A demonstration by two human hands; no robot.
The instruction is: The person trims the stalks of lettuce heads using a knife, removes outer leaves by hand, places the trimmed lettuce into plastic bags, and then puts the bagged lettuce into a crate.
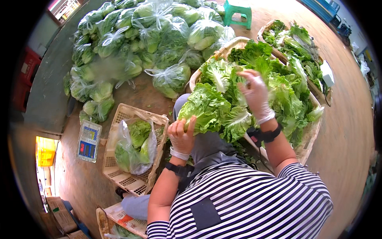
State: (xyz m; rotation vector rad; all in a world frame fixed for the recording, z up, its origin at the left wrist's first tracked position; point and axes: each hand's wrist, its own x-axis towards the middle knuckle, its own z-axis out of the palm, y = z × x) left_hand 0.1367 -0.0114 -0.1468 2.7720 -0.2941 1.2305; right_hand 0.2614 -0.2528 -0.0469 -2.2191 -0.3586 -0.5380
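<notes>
My left hand [182, 137], in a thin clear glove, is closed round the base of a frilly green head of lettuce [205, 109] above my lap. My gloved right hand [255, 95] is over the leaves to the right of it, its fingers curled toward the thumb. What lies between those fingers, if anything, is too small to make out. Beneath and beyond the right hand, a large cream crate [310, 137] is heaped with loose leafy heads [284, 89]. Both wrists wear dark bands.
Left of me, a cream plastic crate [112, 169] holds an open clear bag [137, 149] of greens. A scale with a display [88, 141] lies beside it. Bagged greens [159, 40] are piled at the far left. Behind stand a green stool [238, 14] and another filled basket [260, 35].
</notes>
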